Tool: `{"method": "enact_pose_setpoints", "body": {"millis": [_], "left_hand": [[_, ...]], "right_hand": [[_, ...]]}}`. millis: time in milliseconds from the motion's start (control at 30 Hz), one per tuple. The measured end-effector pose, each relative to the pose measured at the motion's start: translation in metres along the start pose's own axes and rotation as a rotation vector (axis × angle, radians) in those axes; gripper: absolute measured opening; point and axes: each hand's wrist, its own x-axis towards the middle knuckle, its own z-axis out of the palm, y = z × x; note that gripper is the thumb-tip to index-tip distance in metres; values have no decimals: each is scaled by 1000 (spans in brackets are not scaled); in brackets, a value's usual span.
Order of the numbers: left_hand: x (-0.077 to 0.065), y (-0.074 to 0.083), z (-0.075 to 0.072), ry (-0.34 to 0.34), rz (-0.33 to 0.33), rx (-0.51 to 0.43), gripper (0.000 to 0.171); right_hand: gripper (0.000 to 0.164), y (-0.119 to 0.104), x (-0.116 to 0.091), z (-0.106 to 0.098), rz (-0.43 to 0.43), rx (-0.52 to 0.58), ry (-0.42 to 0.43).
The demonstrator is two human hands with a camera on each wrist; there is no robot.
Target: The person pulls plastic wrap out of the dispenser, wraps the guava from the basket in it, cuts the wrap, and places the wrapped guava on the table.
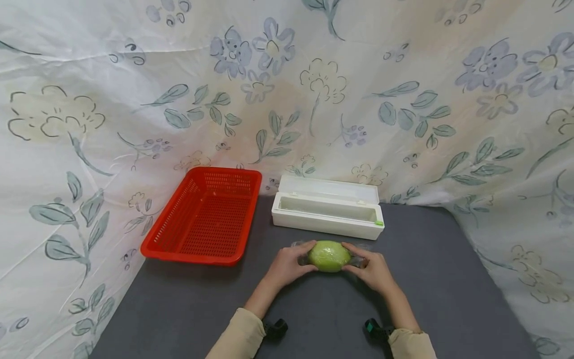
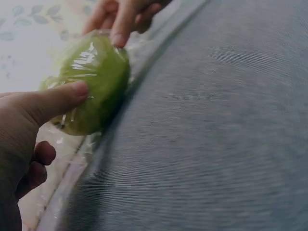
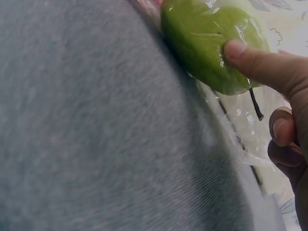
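A green pear (image 1: 329, 256) wrapped in clear plastic film lies on its side close over the dark tabletop, in front of me. My left hand (image 1: 290, 265) grips its left end, thumb on the near side and fingers over the top. At the other end, my right hand (image 1: 370, 269) pinches it in the same way. Glossy creases of film (image 2: 85, 60) stretch across the skin in the left wrist view. A dark stem (image 3: 256, 104) pokes out at the right end, with loose clear film beside it. The pear's far side is hidden.
Behind the hands stands a long white box (image 1: 327, 228), its lid raised and a green tab at its right end. A red plastic basket (image 1: 233, 259) sits to the left. Floral cloth (image 1: 287, 99) hangs behind and around the dark table (image 1: 448, 279).
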Motion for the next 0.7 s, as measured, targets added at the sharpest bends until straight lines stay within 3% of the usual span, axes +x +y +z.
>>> {"method": "enact_pose_setpoints", "body": {"millis": [233,467,600,700], "left_hand": [[8,-6,-14,-76,-140,-223,69],[9,-6,-19,-146,-208,-266,69],[10,-3,-18,-133,-204,-270,77],[11,0,-16,-122,-210,-276,74]], "right_hand": [[57,-10,5,-3,93,84,-66],[57,-11,5,-1,124,96,-85],[64,-12,6,-2,123,136,-104],[67,-13,7,-1,125,191,-128]]}}
